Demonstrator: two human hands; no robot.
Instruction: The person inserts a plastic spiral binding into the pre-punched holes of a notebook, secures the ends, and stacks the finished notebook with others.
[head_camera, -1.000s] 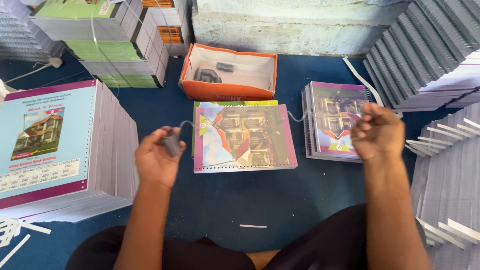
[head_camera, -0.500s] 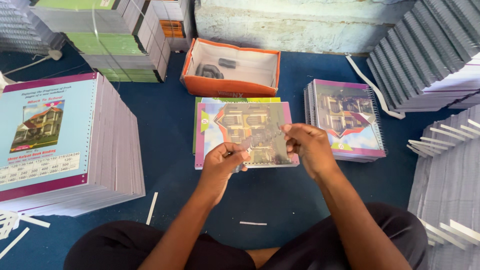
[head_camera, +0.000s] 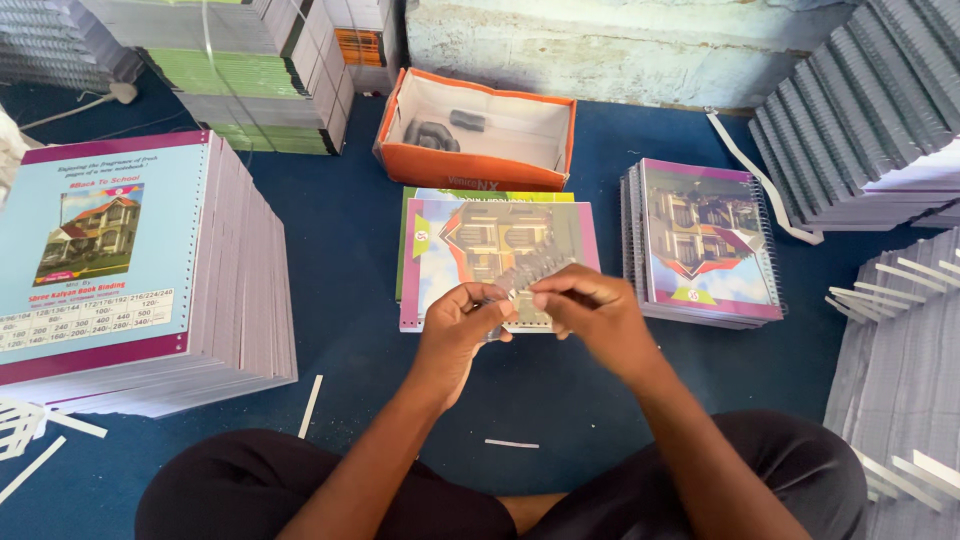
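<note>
My left hand and my right hand meet over the near edge of a colourful notebook lying on the blue floor. Together they hold a wire spiral binding coil that slants up to the right above the cover. The left fingers pinch its lower end and the right fingers grip just beside them. A second notebook with a green edge lies under the first.
A stack of bound notebooks sits to the right, and a tall pile of unbound books to the left. An orange open box stands behind. More stacks line the back and right. White paper strips lie on the floor.
One second ago my hands were wide apart, each raised at one side. They came together over the notebook's near edge and now both hold the coil, a little lower than half a second ago.
</note>
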